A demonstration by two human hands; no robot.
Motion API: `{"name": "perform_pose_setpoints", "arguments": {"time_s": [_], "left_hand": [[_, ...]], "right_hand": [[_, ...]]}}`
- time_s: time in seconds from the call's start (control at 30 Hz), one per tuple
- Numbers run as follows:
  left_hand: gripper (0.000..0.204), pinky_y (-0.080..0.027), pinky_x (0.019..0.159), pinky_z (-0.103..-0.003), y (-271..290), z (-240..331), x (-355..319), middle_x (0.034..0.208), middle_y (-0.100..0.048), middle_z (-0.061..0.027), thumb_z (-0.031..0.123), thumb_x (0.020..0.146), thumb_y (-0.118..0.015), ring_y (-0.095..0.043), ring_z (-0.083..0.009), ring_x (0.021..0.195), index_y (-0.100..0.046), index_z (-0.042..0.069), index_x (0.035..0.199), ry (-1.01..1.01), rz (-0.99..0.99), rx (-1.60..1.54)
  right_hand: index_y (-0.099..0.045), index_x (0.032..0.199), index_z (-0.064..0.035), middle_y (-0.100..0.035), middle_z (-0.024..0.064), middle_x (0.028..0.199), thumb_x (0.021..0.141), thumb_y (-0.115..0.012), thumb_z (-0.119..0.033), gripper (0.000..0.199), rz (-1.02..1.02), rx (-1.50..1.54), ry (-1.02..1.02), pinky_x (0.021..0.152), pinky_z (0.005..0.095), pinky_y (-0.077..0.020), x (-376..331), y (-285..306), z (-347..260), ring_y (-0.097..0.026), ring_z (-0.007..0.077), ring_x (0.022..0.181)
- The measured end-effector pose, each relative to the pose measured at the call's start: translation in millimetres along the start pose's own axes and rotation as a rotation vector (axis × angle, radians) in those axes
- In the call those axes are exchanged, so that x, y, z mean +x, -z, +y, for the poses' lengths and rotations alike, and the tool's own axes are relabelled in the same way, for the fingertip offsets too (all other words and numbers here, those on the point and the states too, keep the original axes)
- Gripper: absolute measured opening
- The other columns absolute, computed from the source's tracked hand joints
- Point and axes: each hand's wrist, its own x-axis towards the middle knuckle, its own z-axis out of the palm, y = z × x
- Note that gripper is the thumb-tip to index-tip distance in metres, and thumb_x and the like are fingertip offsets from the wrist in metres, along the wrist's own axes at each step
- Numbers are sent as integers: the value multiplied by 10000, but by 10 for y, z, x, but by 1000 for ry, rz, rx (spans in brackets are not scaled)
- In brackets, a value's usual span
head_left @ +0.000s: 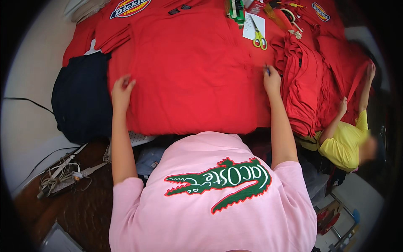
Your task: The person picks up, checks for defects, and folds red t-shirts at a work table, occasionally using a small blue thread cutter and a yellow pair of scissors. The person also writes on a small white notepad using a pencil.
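Observation:
A large red garment [193,75] lies spread flat before me on the table, its near edge close to my pink shirt. At its left side my left hand [122,93] is closed, with red fabric showing between thumb and fingers. My right hand [272,80] is at the garment's right edge, fingers wrapped round a small dark blue tool [268,70]. Most of that tool is hidden, so its kind does not show. Two small dark pieces [179,9] lie on the red cloth farther off.
Yellow-handled scissors [259,41] rest partly on white paper [251,26]. A folded red pile [300,84] lies right of my right hand; navy fabric [79,96] hangs at left. At far right a person in a yellow top [342,145] holds red cloth. Cables [63,178] lie lower left.

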Motion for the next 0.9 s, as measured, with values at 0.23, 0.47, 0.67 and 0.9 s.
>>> {"name": "perform_pose_setpoints", "arguments": {"time_s": [0.23,0.47,0.67,0.9], "left_hand": [[438,-542,883,-300,-91,-283,-932,1093,-725,-96,182,937,-813,-665,-153,937,-686,-8,1311,281,121,-290],[502,-500,859,-255,-330,-282,-508,1058,-661,-52,240,942,-832,-609,-112,938,-657,-29,1328,407,238,-526],[400,-517,869,-322,-304,-441,-326,1052,-676,-73,200,873,-879,-619,-189,955,-710,-1,1174,237,366,-400],[285,-515,809,-215,-106,-69,-439,1017,-676,-15,19,878,-840,-609,-70,867,-705,13,1129,305,310,-871]], "right_hand": [[-714,1146,-34,-669,147,1061,861,-789,-76,298,296,-67,232,913,444,-539,-506,55,-186,-666,364,1000],[-725,1101,-20,-677,118,1018,897,-809,-145,254,68,291,110,829,382,-546,-470,-204,-802,-668,256,954],[-704,1051,-5,-695,67,903,968,-755,-138,165,42,573,9,803,305,-528,-332,-540,-625,-634,155,842],[-690,1109,4,-677,-20,971,1030,-686,-56,100,-92,821,-155,818,194,-493,-344,-507,-336,-605,51,888]]}}
